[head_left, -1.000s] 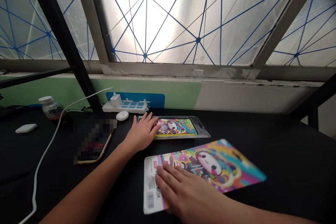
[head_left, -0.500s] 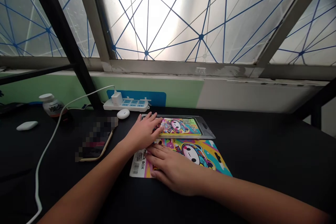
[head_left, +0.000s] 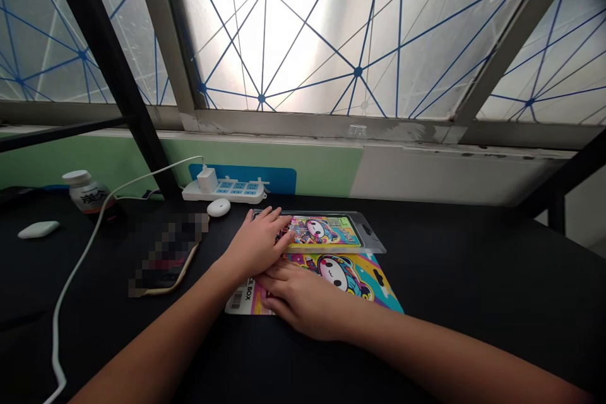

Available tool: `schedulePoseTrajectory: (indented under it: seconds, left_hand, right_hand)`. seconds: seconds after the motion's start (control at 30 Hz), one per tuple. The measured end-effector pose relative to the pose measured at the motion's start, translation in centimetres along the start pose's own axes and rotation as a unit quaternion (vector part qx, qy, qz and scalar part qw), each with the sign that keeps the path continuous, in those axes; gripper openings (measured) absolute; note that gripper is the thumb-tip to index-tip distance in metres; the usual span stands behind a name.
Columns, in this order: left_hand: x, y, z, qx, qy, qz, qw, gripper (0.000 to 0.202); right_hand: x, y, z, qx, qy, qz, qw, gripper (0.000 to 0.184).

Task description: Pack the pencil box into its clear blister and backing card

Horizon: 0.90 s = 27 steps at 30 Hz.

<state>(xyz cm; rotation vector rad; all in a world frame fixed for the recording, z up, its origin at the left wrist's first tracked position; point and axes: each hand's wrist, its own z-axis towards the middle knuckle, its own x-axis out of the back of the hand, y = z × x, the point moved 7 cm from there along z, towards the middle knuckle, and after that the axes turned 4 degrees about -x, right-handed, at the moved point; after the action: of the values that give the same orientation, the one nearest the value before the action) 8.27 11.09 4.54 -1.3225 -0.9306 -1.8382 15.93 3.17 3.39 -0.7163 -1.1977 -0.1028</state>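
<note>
A clear plastic blister shell (head_left: 374,241) with a colourful cartoon pencil box (head_left: 326,231) in it lies on the black table. My left hand (head_left: 261,238) rests on its left end, fingers spread. Closer to me lies a bright printed backing card (head_left: 383,293) with a cartoon face, a barcode and lettering that ends in "BOX". My right hand (head_left: 303,298) lies flat over the card's left and middle part, fingers stretched out and hiding some of the print. The fingertips of the right hand are close to the left hand. The card's far edge meets the shell's near edge.
Left of the hands lie a phone (head_left: 173,259), partly blurred out, and a round white case (head_left: 218,207). Behind stands a white power strip (head_left: 237,189) with a charger; its white cable (head_left: 76,271) runs down the left side. A bottle (head_left: 88,192) stands farther left.
My right hand and the card under it have shifted slightly away from me and left, up against the shell. The left hand stays on the shell. The view has shifted a little.
</note>
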Motion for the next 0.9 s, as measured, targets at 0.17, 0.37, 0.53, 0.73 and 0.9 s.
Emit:
schedulePoseTrajectory:
  seconds: [0.17, 0.37, 0.53, 0.73, 0.9]
  left_hand:
    - [-0.1, -0.1, 0.0, 0.001, 0.006, -0.003, 1.000, 0.047]
    - [0.2, -0.5, -0.1, 0.016, 0.016, -0.034, 0.999, 0.045]
    - [0.5, -0.5, -0.2, 0.020, 0.015, -0.027, 0.999, 0.047]
    - [0.2, -0.6, 0.1, 0.015, 0.026, -0.024, 0.999, 0.049]
    - [0.2, -0.7, 0.3, 0.009, 0.040, -0.021, 0.999, 0.051]
  right_hand:
    - [0.1, 0.1, 0.4, 0.035, 0.064, -0.034, 0.997, 0.024]
    - [5.6, 3.9, -0.7, -0.050, 0.145, -0.145, 0.978, 0.031]
    - [10.5, 12.1, -3.2, -0.208, 0.065, -0.134, 0.967, 0.045]
    - [10.9, 15.3, -2.9, -0.232, -0.039, -0.091, 0.968, 0.075]
    - [11.2, 15.3, -1.4, -0.246, -0.042, -0.094, 0.964, 0.067]
